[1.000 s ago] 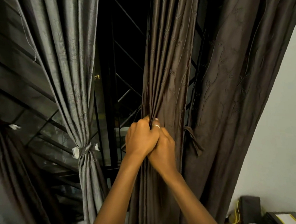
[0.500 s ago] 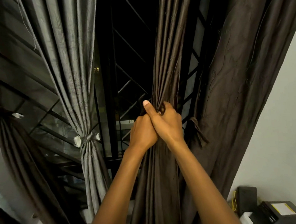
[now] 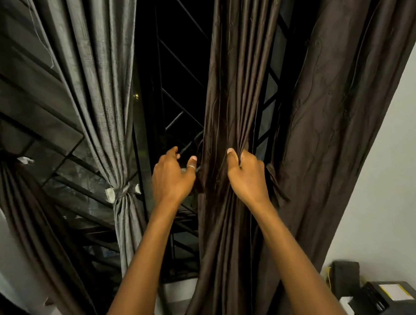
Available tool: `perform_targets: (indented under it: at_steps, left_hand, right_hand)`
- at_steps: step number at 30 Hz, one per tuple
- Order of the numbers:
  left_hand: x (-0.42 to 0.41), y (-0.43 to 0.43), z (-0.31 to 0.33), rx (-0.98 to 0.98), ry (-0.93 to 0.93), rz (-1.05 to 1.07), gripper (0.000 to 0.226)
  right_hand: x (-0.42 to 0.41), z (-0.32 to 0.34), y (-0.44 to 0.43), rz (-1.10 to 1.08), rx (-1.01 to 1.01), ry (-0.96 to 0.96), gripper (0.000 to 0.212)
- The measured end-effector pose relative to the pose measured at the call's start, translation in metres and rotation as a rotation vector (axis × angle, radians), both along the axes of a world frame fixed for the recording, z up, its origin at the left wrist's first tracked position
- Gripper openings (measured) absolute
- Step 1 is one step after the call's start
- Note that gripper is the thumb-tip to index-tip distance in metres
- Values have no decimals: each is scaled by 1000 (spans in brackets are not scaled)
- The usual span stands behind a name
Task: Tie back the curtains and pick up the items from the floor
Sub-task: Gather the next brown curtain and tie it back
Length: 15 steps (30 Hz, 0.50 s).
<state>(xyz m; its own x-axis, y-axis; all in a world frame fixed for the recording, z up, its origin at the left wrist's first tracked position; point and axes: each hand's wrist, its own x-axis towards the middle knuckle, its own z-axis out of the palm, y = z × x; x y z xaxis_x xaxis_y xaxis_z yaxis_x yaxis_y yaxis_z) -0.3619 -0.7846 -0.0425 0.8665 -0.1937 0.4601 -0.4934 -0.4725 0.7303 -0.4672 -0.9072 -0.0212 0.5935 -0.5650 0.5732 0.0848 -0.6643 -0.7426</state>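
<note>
Behind the drapes, a black window grille of diagonal bars fills the dark opening. Centre-right, the brown curtain hangs as a long bundle of glossy pleats, running top to bottom with a slight lean. The right hand is clenched around its right-hand folds. At its left edge the left hand, wearing a ring, has its fingers spread loosely, gripping nothing visible. To the left, a grey curtain is already cinched by a tie.
</note>
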Motion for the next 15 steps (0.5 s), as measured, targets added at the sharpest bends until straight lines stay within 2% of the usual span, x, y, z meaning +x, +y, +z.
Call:
perform_targets:
  at_steps: [2,4,10,15]
  left_hand:
    - [4,-6,1,42,74,-37,73]
    - [5,-12,2,20,105,-103,73]
    - [-7,-21,8,-20,15,-169,43]
    - [-28,-22,21,38,36,-183,38]
  right_hand:
    - [1,-1,0,-6,-29,4,49]
    - [1,-3,0,-8,-48,6,48]
    - [-1,-5,-3,-1,-59,2,47]
    - [0,-8,-1,13,-69,-10,45]
